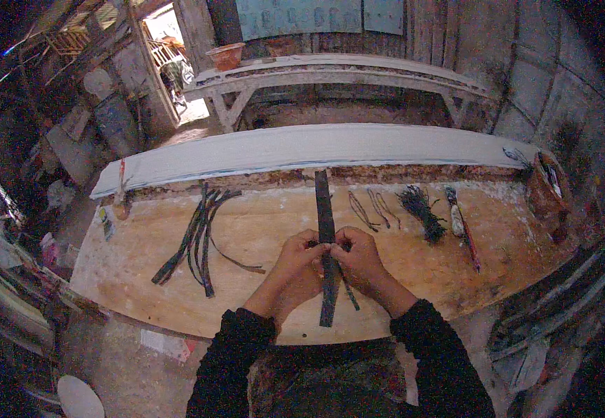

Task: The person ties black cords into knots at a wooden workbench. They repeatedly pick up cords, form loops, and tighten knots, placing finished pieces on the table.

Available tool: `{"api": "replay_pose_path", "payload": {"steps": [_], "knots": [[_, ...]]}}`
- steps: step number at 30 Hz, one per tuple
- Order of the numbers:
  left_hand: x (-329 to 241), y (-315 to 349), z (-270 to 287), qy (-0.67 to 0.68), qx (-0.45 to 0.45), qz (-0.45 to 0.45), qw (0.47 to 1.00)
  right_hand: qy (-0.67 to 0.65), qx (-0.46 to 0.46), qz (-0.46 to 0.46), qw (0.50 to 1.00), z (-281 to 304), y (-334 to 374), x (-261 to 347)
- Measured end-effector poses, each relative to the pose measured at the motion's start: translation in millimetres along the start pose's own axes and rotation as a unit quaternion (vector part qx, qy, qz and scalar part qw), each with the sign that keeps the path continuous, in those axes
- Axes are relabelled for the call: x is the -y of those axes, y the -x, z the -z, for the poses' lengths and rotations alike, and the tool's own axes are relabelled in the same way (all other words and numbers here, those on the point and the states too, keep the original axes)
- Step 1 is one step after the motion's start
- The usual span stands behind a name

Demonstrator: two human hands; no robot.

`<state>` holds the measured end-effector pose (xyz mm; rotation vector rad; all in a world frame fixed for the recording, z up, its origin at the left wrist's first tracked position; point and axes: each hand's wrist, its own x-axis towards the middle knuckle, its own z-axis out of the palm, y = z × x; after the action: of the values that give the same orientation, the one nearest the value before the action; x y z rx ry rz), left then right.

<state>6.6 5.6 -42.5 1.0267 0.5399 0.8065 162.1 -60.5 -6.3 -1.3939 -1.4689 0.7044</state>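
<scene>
A long, flat dark strip (326, 198) runs away from me across the middle of the wooden board. My left hand (300, 259) grips it from the left at about its middle, fingers closed and thumb on top. From the other side, my right hand (362, 255) pinches the strip too, the thumbs almost meeting over it. Beneath my right hand a narrower dark strip (353, 297) slants out toward me; whether it joins the wide one is hidden. To the left of my hands lies a loose bunch of similar dark strips (200, 240).
Right of my hands are thin cord loops (379, 209), a dark bundle of strands (424, 213) and a slim red-handled tool (472, 249). A container (550, 182) stands at the board's right end. A long white plank (302, 148) lines the far edge; a bench (344, 67) stands beyond.
</scene>
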Motion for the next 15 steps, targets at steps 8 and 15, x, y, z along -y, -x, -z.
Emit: {"api": "replay_pose_path", "payload": {"steps": [8, 15], "knots": [[-7.6, 7.1, -9.3, 0.03, 0.013, -0.003, 0.999, 0.059, -0.016, 0.006, 0.998, -1.0, 3.2, 6.8], [-6.0, 4.9, -3.8, 0.009, 0.036, -0.022, 0.999, 0.041, -0.017, 0.003, 0.999, -2.7, 2.9, 1.7]]}}
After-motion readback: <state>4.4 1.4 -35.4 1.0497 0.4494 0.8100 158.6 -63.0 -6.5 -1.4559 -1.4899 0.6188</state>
